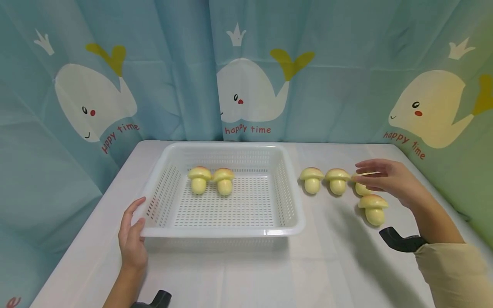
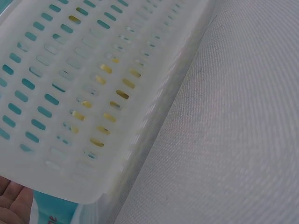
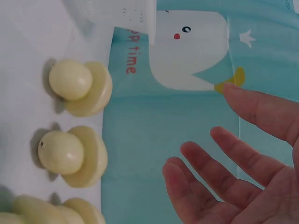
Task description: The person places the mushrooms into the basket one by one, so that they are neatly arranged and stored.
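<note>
A white perforated plastic basket (image 1: 231,232) stands on the table, with two yellow toy mushrooms, one (image 1: 198,185) beside the other (image 1: 224,187), lying inside. My left hand (image 1: 132,244) touches the basket's near left corner, thumb and fingertips against the rim; much of it is out of the left wrist view. Right of the basket lie several more toy mushrooms (image 1: 312,184), three in a row and one (image 1: 373,212) nearer me. Above the row's right end hovers my right hand (image 1: 393,179), fingers apart and holding nothing. It partly hides the mushroom (image 1: 362,189) there.
A white cloth covers the table (image 1: 231,273). Behind it hangs a blue curtain (image 1: 339,107) printed with whales, which continues along both sides. A black wrist mount (image 1: 402,241) sits on the right wrist, and another (image 1: 155,300) on the left.
</note>
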A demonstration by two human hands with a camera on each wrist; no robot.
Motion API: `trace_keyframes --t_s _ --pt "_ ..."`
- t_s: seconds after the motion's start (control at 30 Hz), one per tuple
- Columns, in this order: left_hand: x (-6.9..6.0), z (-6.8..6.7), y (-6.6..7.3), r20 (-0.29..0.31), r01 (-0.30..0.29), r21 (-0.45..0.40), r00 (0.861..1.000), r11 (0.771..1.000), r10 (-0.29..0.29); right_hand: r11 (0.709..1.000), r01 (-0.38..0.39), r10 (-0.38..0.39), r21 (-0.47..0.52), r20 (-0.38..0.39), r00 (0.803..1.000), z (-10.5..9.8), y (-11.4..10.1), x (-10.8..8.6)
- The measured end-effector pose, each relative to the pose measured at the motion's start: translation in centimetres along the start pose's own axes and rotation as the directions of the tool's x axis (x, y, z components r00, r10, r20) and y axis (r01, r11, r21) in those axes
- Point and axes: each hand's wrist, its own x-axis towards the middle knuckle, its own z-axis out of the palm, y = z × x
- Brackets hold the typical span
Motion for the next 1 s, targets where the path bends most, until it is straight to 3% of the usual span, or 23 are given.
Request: trace_keyframes --t_s 0.47,0.7,1.0 --pt "0.0 -0.1 -0.1 0.013 0.014 -0.013 1.0 1.0 -0.014 0.997 -0.059 0.059 0.044 0.002 0.998 -2.2 2.4 -1.4" --pt "0.0 -0.2 -0.1 0.015 0.006 -0.047 1.0 0.999 -0.005 0.996 -0.093 0.093 -0.007 -0.014 0.996 -3.2 3.7 -2.2" --pt "0.1 -0.2 0.0 0.022 -0.002 -0.052 1.0 0.999 0.003 0.994 -0.072 0.076 0.084 -0.04 0.996 -3.5 4.7 -2.7"
